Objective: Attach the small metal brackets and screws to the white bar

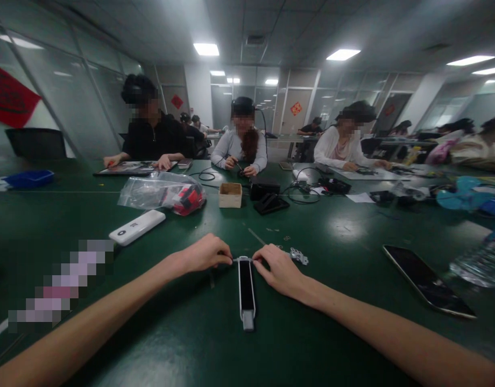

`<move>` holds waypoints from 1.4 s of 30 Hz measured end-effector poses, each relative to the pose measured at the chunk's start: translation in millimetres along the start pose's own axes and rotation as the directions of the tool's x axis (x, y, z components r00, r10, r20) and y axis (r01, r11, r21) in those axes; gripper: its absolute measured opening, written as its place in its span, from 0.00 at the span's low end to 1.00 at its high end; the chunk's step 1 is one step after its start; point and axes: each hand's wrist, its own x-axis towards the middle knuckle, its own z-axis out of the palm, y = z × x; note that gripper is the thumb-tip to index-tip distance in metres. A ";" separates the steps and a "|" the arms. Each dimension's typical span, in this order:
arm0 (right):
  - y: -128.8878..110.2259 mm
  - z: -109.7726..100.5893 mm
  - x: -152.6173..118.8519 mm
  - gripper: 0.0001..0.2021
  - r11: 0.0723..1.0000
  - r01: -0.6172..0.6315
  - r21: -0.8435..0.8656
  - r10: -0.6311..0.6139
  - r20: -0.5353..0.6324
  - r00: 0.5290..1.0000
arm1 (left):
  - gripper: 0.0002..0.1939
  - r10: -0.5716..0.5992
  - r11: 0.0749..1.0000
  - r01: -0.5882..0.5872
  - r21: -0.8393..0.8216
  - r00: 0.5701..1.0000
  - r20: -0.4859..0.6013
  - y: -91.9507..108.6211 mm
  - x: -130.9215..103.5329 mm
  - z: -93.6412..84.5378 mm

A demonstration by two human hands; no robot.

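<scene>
A long, narrow device with a black face and a white frame [246, 290] lies lengthwise on the green table, a grey block at its near end. At its far end, a thin pale strip [236, 260] sticks out sideways. My left hand [205, 252] pinches around the strip's left end, thumb and forefinger together. On the other side my right hand [277, 269] has its fingertips closed at the strip's right end. The fingers partly cover both ends. Just beyond my right hand is a small heap of grey pieces [299, 256].
A white oblong device [137, 228] and a plastic bag with red and black contents [178, 196] lie left. Ahead stand a small box [230, 195] and a black stand [270, 203]. A phone [427, 279] and plastic bottle [481, 260] lie right. Several people sit opposite.
</scene>
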 end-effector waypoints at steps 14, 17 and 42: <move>-0.9 -3.5 -0.4 0.05 0.998 0.030 -0.056 -0.030 0.002 1.000 | 0.11 -0.059 0.998 0.058 -0.026 0.998 -0.011 5.2 2.9 6.2; -2.8 -4.9 -0.7 0.06 0.998 0.018 -0.064 -0.018 0.011 1.000 | 0.13 -0.087 0.993 0.086 -0.079 0.996 -0.009 4.0 3.4 8.5; 7.1 -69.8 21.1 0.11 0.961 0.160 -0.227 -0.084 0.310 0.947 | 0.14 0.037 0.989 -0.046 -0.138 0.997 -0.068 -8.4 5.1 18.9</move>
